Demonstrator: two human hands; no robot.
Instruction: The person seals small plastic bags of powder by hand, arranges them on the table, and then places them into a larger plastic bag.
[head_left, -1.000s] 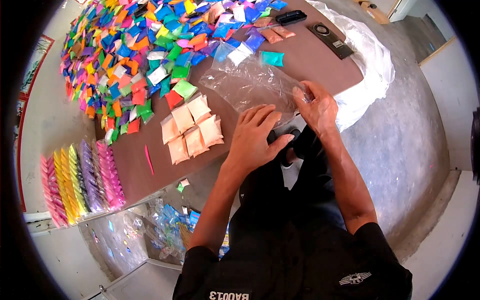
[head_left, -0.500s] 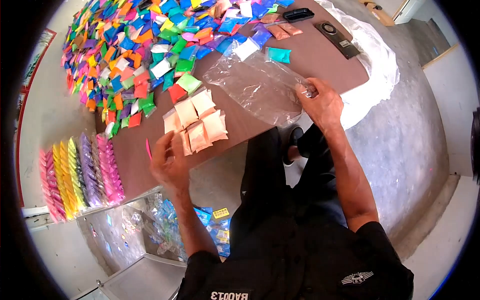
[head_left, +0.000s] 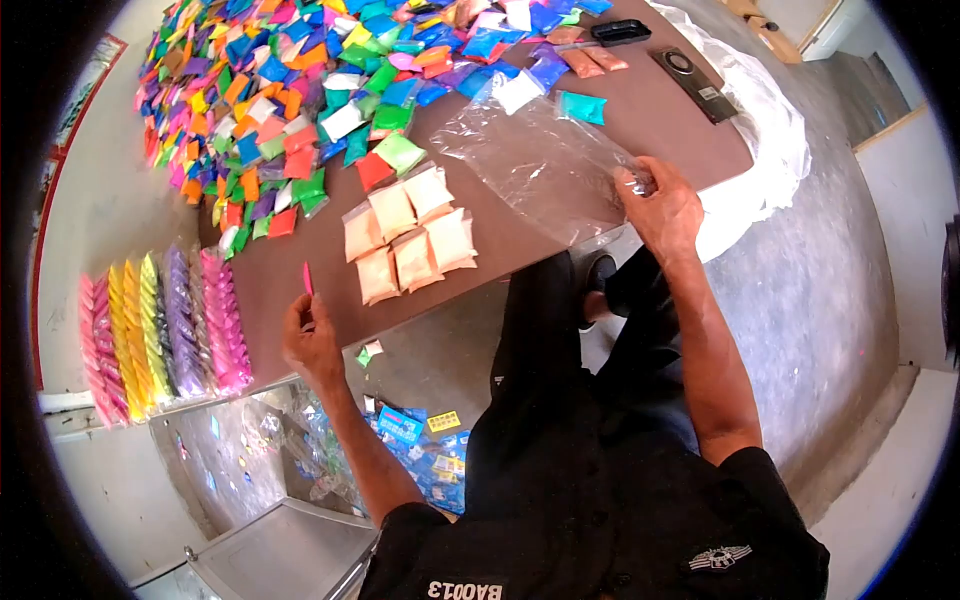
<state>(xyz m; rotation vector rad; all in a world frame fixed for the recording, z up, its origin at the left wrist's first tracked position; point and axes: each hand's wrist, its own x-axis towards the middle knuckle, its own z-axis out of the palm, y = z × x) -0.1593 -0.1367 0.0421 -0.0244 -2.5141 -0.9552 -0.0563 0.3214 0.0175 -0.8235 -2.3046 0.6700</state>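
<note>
Six pale peach packets [head_left: 415, 238] lie in two rows on the brown table [head_left: 330, 255]. To their left, my left hand [head_left: 313, 345] is at the table's front edge, its fingers curled in a pinch at the lower end of a slim pink stick [head_left: 307, 276]. My right hand [head_left: 660, 208] pinches the gathered end of a large clear plastic bag [head_left: 535, 165]. That bag spreads flat over the table between my right hand and the packets; a white packet [head_left: 517, 92] lies at its far end.
Many coloured packets [head_left: 270, 110] are heaped at the back left. Twisted colourful strips [head_left: 165, 330] stand at the left edge. A teal packet [head_left: 582, 107], a black tray [head_left: 620, 33] and a dark box [head_left: 693, 83] lie to the right. White plastic sheeting [head_left: 770, 150] hangs over the right edge.
My left hand has moved off the peach packets, leftward to the pink stick. The right hand still grips the bag. The whole view has shifted slightly.
</note>
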